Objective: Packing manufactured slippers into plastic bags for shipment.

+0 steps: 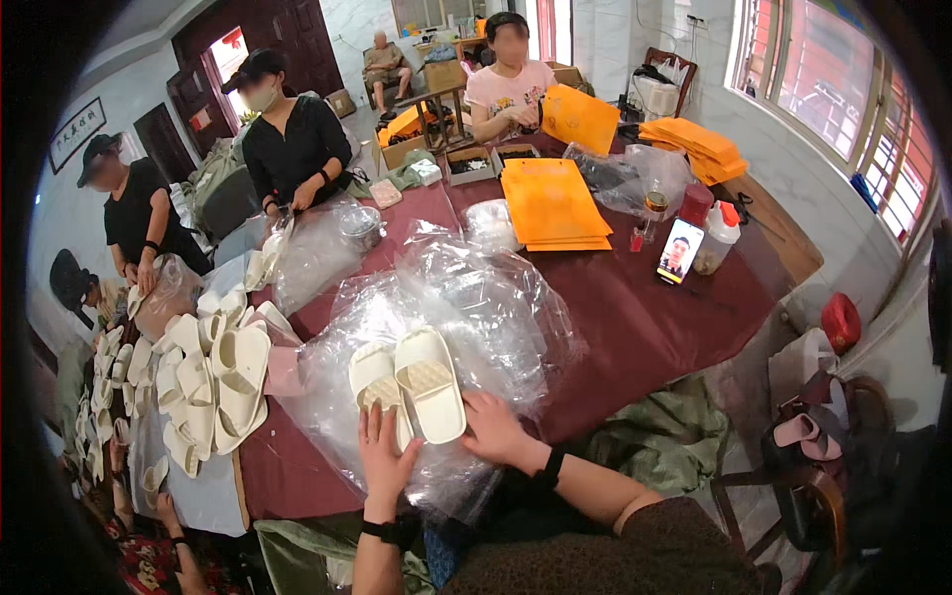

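A pair of cream slippers lies side by side on a heap of clear plastic bags (516, 307) in front of me. My left hand (385, 458) rests with fingers spread over the heel end of the left slipper (374, 375). Beside the lower right edge of the right slipper (432, 402) is my right hand (498, 428), its fingers stretched out on the plastic; whether they touch the slipper is hard to see. Neither hand is wrapped round anything. Dark bands circle both wrists.
More cream slippers (203, 382) pile up on the left. Orange envelopes (555, 203), a phone (680, 252) and a red-capped container (716, 238) stand across the dark red tablecloth (635, 327). Several co-workers sit or stand around the table; a chair (793, 478) is at right.
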Motion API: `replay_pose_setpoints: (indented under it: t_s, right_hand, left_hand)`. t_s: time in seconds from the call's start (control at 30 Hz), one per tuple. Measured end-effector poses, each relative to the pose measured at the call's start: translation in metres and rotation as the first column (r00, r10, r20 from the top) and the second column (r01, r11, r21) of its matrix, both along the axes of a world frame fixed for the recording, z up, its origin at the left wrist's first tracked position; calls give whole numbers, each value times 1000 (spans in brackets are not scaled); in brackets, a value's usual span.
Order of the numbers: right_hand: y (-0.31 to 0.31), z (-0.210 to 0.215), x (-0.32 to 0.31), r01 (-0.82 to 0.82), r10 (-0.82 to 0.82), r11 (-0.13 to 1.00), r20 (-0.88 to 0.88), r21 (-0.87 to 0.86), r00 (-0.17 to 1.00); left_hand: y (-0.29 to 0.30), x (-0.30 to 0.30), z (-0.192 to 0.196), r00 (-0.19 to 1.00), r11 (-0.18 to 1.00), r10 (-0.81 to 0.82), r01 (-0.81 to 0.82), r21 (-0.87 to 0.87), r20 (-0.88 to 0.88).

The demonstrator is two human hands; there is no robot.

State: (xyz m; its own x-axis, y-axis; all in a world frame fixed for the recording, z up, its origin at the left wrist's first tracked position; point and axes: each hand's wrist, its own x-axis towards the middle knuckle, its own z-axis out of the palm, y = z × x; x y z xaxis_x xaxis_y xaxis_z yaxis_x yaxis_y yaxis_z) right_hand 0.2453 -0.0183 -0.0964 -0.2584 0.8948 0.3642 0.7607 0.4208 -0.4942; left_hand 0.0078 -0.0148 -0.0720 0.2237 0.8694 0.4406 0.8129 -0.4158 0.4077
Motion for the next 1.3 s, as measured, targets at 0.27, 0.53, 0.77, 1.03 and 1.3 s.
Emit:
replay_pose_setpoints:
  t_s: [0.27,0.53,0.77,1.03,1.3]
  right_hand:
    - [-30,41,62,-74,109,993,-505,90,856]
    - [-76,22,124,325,-194,941,-644,90,740]
    - [-109,2,139,292,-296,948,-685,-125,666]
    - [-129,-8,160,192,-206,976,-744,-106,635]
    - [-149,-30,161,293,-358,929,-741,-224,568]
  left_hand:
    - [5,4,-4,999,999,-47,47,10,24]
    - [7,-3,-24,999,999,-32,33,37,-21]
    - [9,-3,-28,998,995,-63,64,71,-15]
    - [11,-7,-32,996,995,-73,76,64,-47]
    - [9,-9,-31,998,995,-58,61,84,-36]
